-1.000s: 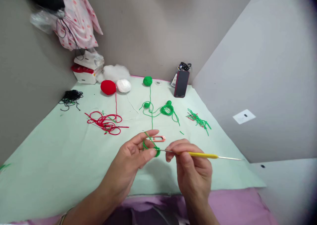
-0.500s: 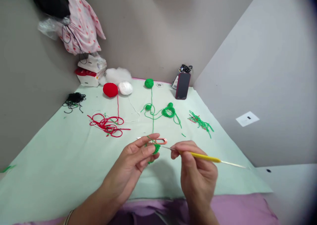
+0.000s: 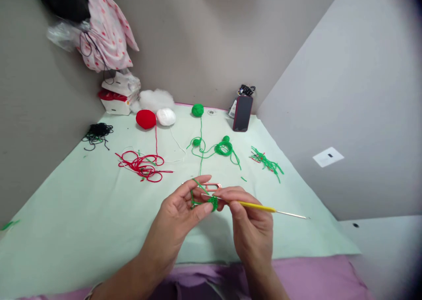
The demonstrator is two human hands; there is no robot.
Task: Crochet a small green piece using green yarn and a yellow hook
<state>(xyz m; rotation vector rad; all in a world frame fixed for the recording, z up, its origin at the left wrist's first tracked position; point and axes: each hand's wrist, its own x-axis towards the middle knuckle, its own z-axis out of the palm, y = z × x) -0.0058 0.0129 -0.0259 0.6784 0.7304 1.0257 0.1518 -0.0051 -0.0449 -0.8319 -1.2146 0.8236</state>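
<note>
Between the thumb and fingers of my left hand (image 3: 184,212) is a small green crochet piece (image 3: 213,203). Green yarn loops over the raised left index finger and runs back to a green yarn ball (image 3: 198,110). My right hand (image 3: 252,225) grips a yellow-handled crochet hook (image 3: 257,206), its metal tip at the upper edge of the piece. Whether the tip passes through a stitch I cannot tell. Just behind the fingers lies an orange-handled tool (image 3: 213,186), partly hidden by my left hand.
Red (image 3: 146,119) and white yarn balls (image 3: 166,117) sit at the back, near white stuffing (image 3: 156,100). Tangled red yarn (image 3: 141,166) lies left, black yarn (image 3: 99,133) farther left. Green coils (image 3: 224,148) and yarn scraps (image 3: 267,162) lie right. A phone (image 3: 243,114) leans upright behind.
My right hand has moved left, bringing the hook tip over the green piece. My left hand has turned slightly, and its fingers have shifted on the piece.
</note>
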